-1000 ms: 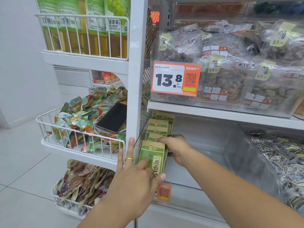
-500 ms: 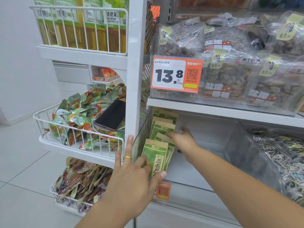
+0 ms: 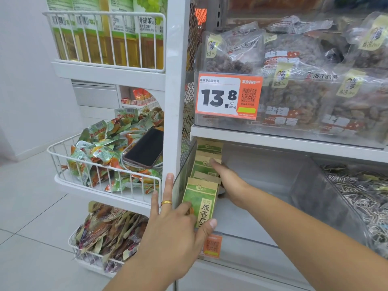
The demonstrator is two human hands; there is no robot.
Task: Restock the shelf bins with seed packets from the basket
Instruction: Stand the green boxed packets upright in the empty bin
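Reaching into the clear shelf bin (image 3: 310, 185), the right hand (image 3: 228, 181) lies with its fingers stretched out straight against the row of green seed packets (image 3: 206, 162), fingertips touching a packet partway back. These packets stand upright on edge, one behind another, along the bin's left wall; most of the bin to their right is bare. The left hand (image 3: 174, 225) rests over the bin's front left corner, thumb pressed on the face of the front packet (image 3: 200, 198) and index finger laid on it from the left, while the other fingers point up along the white upright post (image 3: 176, 80). A gold ring (image 3: 166, 202) sits on one of those raised fingers.

An orange label (image 3: 212, 245) hangs on the bin's front lip, partly hidden by the left thumb. Just right of the bin, behind its clear side wall, lies a heap of striped loose seeds (image 3: 361, 198). On the shelf above, clear bags of dried fruit (image 3: 294, 80) fill another bin that carries an orange price tag (image 3: 228, 94) reading 13.8.

Left of the post, a white wire basket (image 3: 105, 173) holds green and orange snack pouches (image 3: 98, 148) with a dark phone (image 3: 144, 151) lying face up on top of them. A lower wire basket (image 3: 92, 257) is packed with brownish pouches, and the top rack holds yellow drink bottles (image 3: 109, 38).
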